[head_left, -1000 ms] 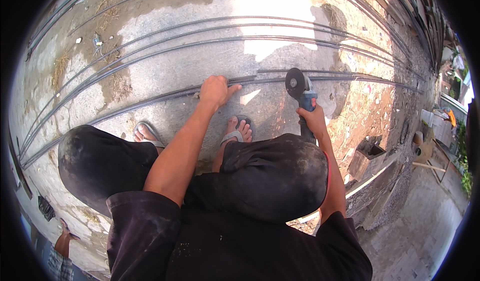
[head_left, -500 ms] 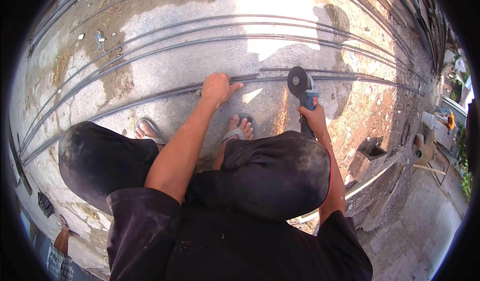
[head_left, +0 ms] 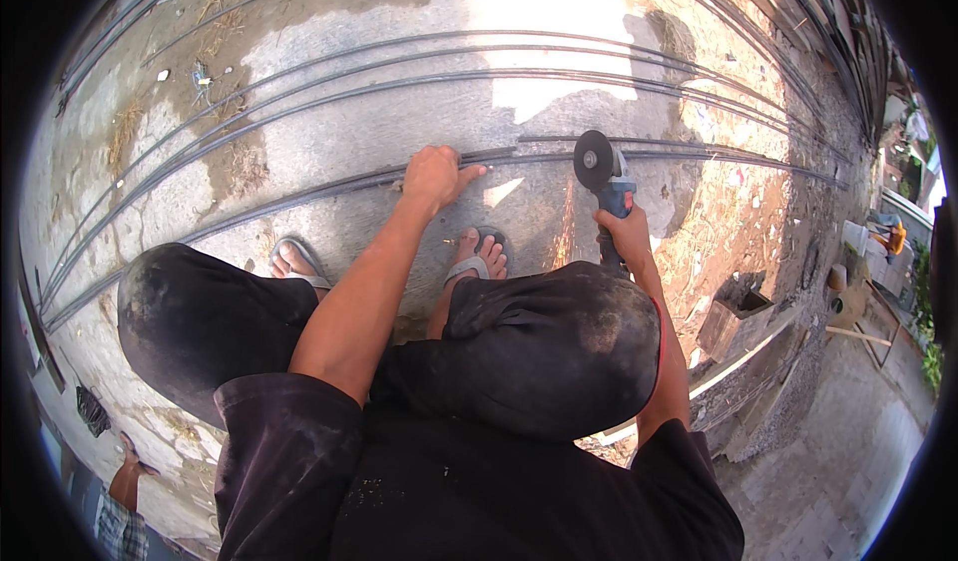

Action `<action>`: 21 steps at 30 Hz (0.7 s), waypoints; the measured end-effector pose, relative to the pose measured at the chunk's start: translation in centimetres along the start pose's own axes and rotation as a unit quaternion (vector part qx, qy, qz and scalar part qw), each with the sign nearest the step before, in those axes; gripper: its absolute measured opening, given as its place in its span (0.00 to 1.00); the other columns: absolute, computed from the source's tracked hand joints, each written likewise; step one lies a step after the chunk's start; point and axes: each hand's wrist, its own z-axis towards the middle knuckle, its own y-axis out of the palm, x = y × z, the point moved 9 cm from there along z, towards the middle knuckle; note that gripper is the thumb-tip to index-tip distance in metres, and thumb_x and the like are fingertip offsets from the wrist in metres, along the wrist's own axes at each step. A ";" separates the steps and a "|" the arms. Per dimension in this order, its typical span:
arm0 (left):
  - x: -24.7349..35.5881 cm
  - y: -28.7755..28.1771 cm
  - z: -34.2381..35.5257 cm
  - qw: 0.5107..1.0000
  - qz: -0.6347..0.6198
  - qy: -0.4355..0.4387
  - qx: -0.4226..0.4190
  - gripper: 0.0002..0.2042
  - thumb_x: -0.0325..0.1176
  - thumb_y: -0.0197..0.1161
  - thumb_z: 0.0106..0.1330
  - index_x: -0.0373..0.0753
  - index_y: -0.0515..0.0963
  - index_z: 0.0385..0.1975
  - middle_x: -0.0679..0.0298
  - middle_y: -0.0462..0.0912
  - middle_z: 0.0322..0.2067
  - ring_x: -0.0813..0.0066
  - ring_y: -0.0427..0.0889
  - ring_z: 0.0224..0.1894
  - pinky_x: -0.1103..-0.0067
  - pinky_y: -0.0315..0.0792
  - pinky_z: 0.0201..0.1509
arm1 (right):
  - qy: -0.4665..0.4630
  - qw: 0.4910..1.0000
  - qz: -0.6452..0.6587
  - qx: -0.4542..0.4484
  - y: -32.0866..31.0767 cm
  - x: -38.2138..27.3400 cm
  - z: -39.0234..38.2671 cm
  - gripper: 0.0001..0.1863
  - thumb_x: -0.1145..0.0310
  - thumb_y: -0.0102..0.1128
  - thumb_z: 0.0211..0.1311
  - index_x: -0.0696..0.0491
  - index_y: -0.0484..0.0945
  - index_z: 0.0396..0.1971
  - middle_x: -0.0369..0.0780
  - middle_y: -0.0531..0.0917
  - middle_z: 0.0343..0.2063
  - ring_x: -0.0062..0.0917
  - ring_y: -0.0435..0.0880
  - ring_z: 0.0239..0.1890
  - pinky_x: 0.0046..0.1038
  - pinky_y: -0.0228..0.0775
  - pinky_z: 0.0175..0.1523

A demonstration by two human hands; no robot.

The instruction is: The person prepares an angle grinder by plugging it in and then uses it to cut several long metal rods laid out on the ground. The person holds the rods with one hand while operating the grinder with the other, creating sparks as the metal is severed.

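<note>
My left hand (head_left: pixel 434 177) is closed on a dark steel rebar (head_left: pixel 339 188) lying among long bars on the concrete ground, its thumb pointing right. To its right, my right hand (head_left: pixel 624 232) grips the handle of a blue and black angle grinder (head_left: pixel 616 198). The grinder's dark disc (head_left: pixel 593 159) stands at the bars, and orange sparks (head_left: pixel 562 237) stream down from beneath it. Whether the disc touches a bar is hard to tell. My sandalled feet (head_left: pixel 477 254) are just below the bars, between my bent knees.
More long bars (head_left: pixel 449 37) cross the ground beyond, with a pile (head_left: pixel 858 72) at far right. A wooden box (head_left: pixel 733 316) and a trestle (head_left: pixel 868 336) stand rightward. Another person's bare leg (head_left: pixel 125 481) shows at lower left, near a black bundle (head_left: pixel 92 411).
Sparks, faint a second ago, now stream clearly below the disc. The grinder has shifted very slightly up and right; my left hand has edged slightly right along the bars.
</note>
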 end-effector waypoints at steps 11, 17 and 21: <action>0.1 0.0 0.2 1.000 0.005 -0.001 -0.007 0.31 0.63 0.71 0.68 0.31 0.90 0.37 0.43 0.91 0.36 0.45 0.91 0.45 0.59 0.83 0.53 | -0.038 0.999 -0.001 0.016 0.0 0.6 0.0 0.24 0.61 0.78 0.53 0.62 0.85 0.44 0.41 0.88 0.31 0.26 0.87 0.29 0.34 0.80 0.37; 0.1 0.1 0.5 1.000 0.018 0.006 -0.004 0.32 0.64 0.70 0.68 0.32 0.90 0.37 0.43 0.91 0.36 0.45 0.91 0.45 0.59 0.83 0.54 | -0.032 0.999 -0.016 0.009 -0.3 1.5 -0.8 0.24 0.60 0.79 0.52 0.62 0.85 0.44 0.41 0.88 0.31 0.28 0.87 0.31 0.34 0.79 0.39; 0.1 0.0 0.3 1.000 0.010 0.006 -0.003 0.32 0.64 0.70 0.69 0.32 0.90 0.36 0.44 0.91 0.35 0.46 0.91 0.45 0.60 0.83 0.54 | -0.066 0.997 -0.029 0.028 -0.5 -0.3 0.0 0.16 0.66 0.76 0.57 0.61 0.82 0.38 0.38 0.85 0.28 0.23 0.83 0.23 0.31 0.77 0.30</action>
